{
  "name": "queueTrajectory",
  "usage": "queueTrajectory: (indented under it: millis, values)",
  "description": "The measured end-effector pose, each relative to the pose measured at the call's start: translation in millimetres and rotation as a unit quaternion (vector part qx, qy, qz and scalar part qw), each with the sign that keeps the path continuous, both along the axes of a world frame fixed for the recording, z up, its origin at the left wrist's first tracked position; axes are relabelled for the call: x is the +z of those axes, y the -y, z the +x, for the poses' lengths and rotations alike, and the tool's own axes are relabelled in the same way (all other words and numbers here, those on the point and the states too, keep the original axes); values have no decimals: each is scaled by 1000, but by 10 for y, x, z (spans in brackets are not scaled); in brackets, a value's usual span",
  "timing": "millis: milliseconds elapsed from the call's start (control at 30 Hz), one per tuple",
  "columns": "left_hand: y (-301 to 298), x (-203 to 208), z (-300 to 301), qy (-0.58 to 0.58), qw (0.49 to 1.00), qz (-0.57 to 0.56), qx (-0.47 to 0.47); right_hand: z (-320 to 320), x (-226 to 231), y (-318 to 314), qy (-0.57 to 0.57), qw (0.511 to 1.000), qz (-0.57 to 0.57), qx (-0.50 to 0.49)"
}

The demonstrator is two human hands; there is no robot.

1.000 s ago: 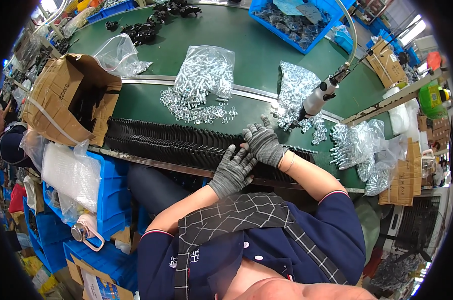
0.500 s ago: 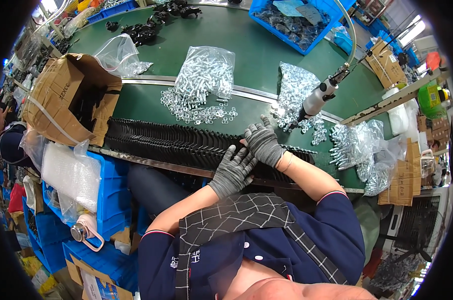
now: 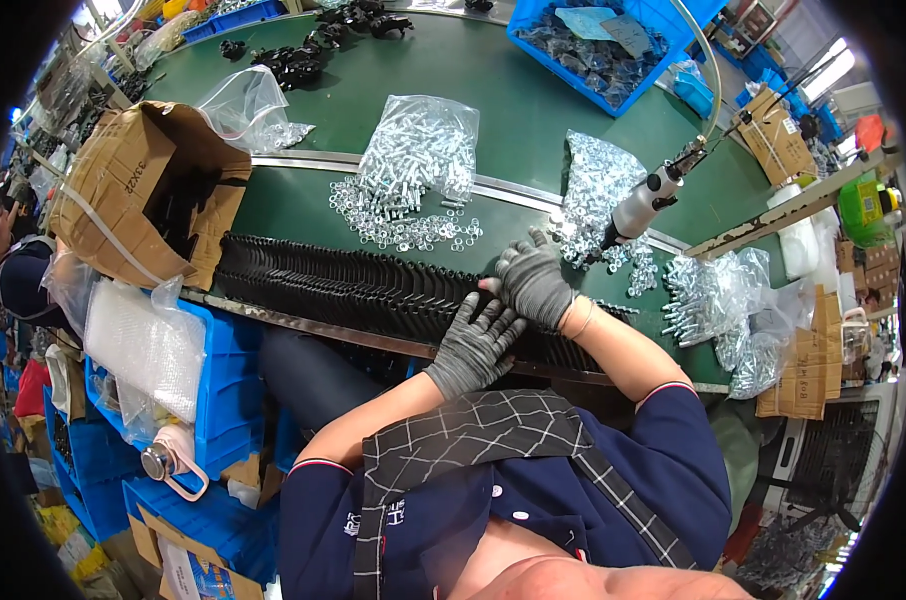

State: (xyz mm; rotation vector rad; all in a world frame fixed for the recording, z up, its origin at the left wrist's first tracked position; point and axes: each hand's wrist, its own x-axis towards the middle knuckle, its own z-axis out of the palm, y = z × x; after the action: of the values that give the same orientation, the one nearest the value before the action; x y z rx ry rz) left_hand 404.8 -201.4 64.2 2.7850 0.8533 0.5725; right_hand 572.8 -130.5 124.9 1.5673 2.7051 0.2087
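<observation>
A long row of black curved parts (image 3: 323, 285), packed upright side by side, runs along the front edge of the green workbench (image 3: 303, 215). My left hand (image 3: 473, 350), in a grey striped glove, lies over the row's right part with its fingers stretched out. Just right of it, my right hand (image 3: 535, 285) in a matching glove curls over the row, its bare thumb tip showing. Its bent fingers hide whatever may be between them. Beyond the row lie loose metal nuts (image 3: 403, 225) and an open plastic bag of bolts (image 3: 418, 150).
A power screwdriver (image 3: 638, 205) hangs beyond my right hand, before a bag of metal parts (image 3: 598, 165). Bagged bolts (image 3: 713, 290) lie at right. An open cardboard box (image 3: 103, 195) stands at left. A blue bin (image 3: 623, 100) sits at the far side.
My right hand's fingers have drawn in and curl more, and its bare thumb tip now shows. The left hand stays over the row, shifted slightly. The whole view has moved a little.
</observation>
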Motion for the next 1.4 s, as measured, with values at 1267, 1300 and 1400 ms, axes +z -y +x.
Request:
queueTrajectory:
  millis: [1267,1300,1400]
  values:
    - [141,-29,-87,-11,995,28,98,237,-107,-928,67,983,-167,-42]
    - [137,-37,-89,-11,995,28,98,256,-71,-932,37,980,-187,-58]
    - [121,-66,-86,-6,996,21,92,305,-35,-768,-44,965,-245,-80]
